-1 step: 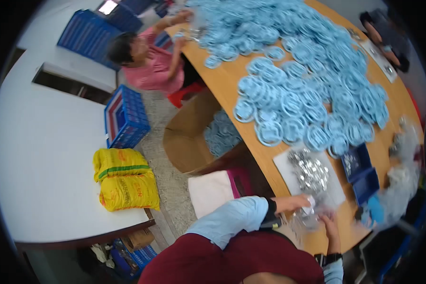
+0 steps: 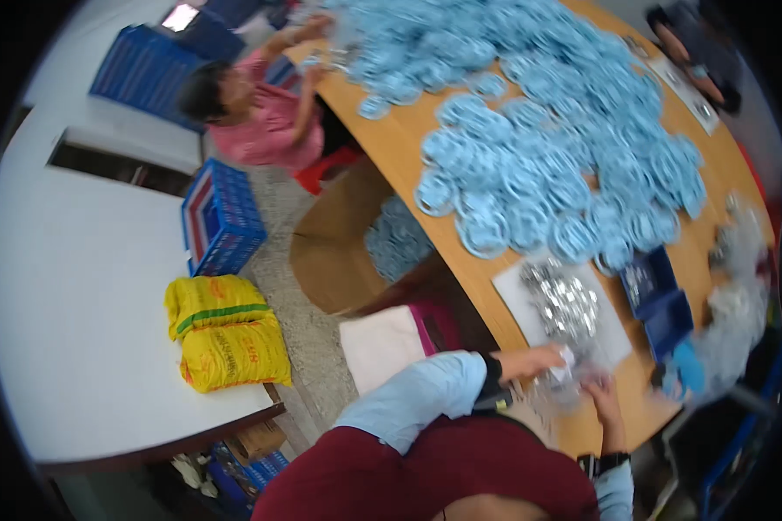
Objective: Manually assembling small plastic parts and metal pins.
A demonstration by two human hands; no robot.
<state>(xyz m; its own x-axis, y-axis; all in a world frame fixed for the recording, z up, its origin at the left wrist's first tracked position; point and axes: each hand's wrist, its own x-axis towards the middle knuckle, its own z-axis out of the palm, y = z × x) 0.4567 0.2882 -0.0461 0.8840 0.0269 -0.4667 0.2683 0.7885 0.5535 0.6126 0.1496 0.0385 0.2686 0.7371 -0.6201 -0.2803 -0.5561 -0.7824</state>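
At the table's near edge, my left hand [image 2: 534,360] is closed around a small white item [image 2: 566,361] beside a clear plastic bag [image 2: 558,395]. The item's kind is too blurred to tell. My right hand [image 2: 601,395], its fingers bent together, grips the bag's right side. Just beyond my hands, a pile of shiny silver metal pieces [image 2: 565,300] lies on a white sheet [image 2: 617,340]. To the right of the sheet stands a dark blue box [image 2: 669,334], its far compartment holding small pale pieces.
Heaps of light blue rings [image 2: 530,165] cover much of the wooden table [image 2: 391,148]. Left of it are a carton [image 2: 321,269] with more rings, a cushioned stool [image 2: 382,347] and yellow sacks [image 2: 235,347]. A person in pink [image 2: 265,122] works at the far left; another person's arm [image 2: 682,56] shows far right.
The view has shifted slightly, so the table and surroundings sit a little farther left. Both hands stay at the bag, with only a small movement.
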